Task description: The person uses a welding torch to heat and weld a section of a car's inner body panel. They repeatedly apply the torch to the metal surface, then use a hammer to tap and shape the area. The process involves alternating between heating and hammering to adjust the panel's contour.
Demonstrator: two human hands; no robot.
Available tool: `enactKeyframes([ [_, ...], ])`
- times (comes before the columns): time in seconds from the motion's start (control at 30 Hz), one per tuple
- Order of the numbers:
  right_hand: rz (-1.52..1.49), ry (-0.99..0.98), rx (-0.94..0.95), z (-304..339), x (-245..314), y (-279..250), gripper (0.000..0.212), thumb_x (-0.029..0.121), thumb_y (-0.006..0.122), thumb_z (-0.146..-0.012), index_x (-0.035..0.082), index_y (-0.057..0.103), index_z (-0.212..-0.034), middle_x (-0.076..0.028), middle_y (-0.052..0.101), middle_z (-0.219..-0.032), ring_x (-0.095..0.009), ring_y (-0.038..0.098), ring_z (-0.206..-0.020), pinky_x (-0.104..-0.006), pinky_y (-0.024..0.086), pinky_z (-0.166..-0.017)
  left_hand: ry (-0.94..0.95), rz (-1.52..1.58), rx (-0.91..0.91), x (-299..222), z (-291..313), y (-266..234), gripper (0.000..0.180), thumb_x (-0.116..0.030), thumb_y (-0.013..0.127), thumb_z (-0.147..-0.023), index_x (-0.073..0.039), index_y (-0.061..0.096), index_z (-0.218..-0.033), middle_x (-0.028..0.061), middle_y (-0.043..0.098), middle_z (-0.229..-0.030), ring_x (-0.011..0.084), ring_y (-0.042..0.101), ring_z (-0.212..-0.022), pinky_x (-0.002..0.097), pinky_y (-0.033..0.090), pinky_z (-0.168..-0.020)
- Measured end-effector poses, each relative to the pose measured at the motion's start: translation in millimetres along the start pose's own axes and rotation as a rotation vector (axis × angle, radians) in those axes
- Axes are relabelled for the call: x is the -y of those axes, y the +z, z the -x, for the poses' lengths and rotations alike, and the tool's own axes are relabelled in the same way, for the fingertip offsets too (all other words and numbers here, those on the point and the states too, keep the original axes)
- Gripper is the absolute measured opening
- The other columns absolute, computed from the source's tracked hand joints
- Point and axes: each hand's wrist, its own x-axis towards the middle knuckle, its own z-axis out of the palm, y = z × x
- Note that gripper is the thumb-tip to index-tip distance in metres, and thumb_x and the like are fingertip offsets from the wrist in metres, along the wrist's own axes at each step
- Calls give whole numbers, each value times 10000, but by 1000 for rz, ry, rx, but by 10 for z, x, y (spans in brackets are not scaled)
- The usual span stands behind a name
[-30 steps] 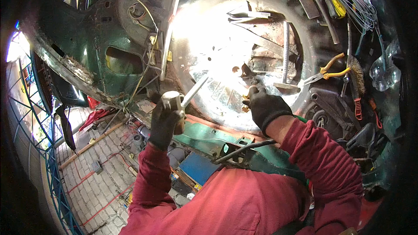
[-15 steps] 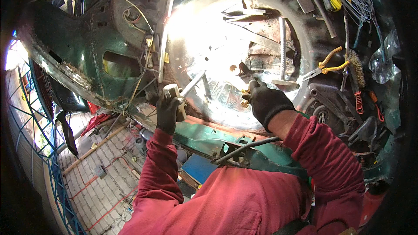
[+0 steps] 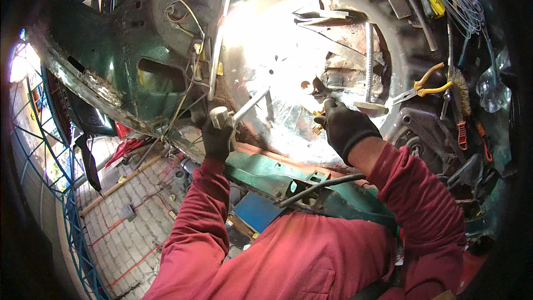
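My left hand (image 3: 216, 141), in a black glove, is closed round the thick pale head of a hammer-like tool (image 3: 221, 118). Its metal shaft (image 3: 251, 105) points up and to the right over the brightly lit round well (image 3: 397, 50) of a green car body. My right hand (image 3: 347, 128), also gloved, has its fingers closed on a small brass-coloured piece (image 3: 318, 124) at the well's near side. Most of that piece is hidden by the glove, so its kind cannot be made out. A flat metal strip (image 3: 350, 51) and a ribbed bar (image 3: 369, 61) lie beyond.
Pliers with yellow handles (image 3: 423, 86), a wire brush (image 3: 459, 97), a wire coil (image 3: 466, 8) and a tape measure (image 3: 432, 3) lie on the right. A long metal bar (image 3: 221, 39) stands out left of the well. A dark hose (image 3: 322, 188) crosses the near green edge (image 3: 255, 168).
The whole view has shifted slightly, so the well and tools sit a little farther right. My left hand has turned a little with the tool; both grips stay closed.
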Motion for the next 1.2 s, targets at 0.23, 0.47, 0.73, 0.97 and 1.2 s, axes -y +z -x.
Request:
enactKeyframes([
  [0.23,-32,33,73,-9,-47,20,336,296,595,-1099,-10,567,-1234,-292,759,-1042,-455,773,-947,-550,616,-810,-542,411,-87,130,52,-171,181,-130,787,-974,-26,704,-1097,67,716,-904,189,711,-664,336,596,-578],
  [0.47,-38,-5,5,22,-15,2,366,328,593,-1111,0,559,-1271,-278,769,-987,-458,771,-961,-549,605,-817,-361,311,-88,-63,106,-78,208,-96,774,-966,3,681,-1124,88,727,-877,190,704,-616,344,584,-545],
  [0.73,-2,-9,3,0,-24,73,384,362,597,-1118,3,569,-1252,-271,766,-958,-453,770,-946,-542,603,-797,-263,185,-1,203,51,-78,192,-104,768,-960,8,693,-1096,97,728,-934,212,732,-791,373,597,-681],
  [0.97,-13,40,56,5,61,28,381,353,605,-1112,4,574,-1263,-289,760,-962,-460,766,-947,-554,593,-794,314,-436,72,343,-136,6,289,-201,801,-927,1,699,-1106,157,738,-982,324,740,-881,435,595,-792],
  [1.2,-31,-16,-45,19,95,83,378,352,622,-1098,7,616,-1254,-317,753,-981,-495,743,-987,-584,570,-843,65,-144,51,86,-39,104,297,-223,798,-897,-17,728,-1099,155,766,-960,301,770,-865,424,608,-783],
])
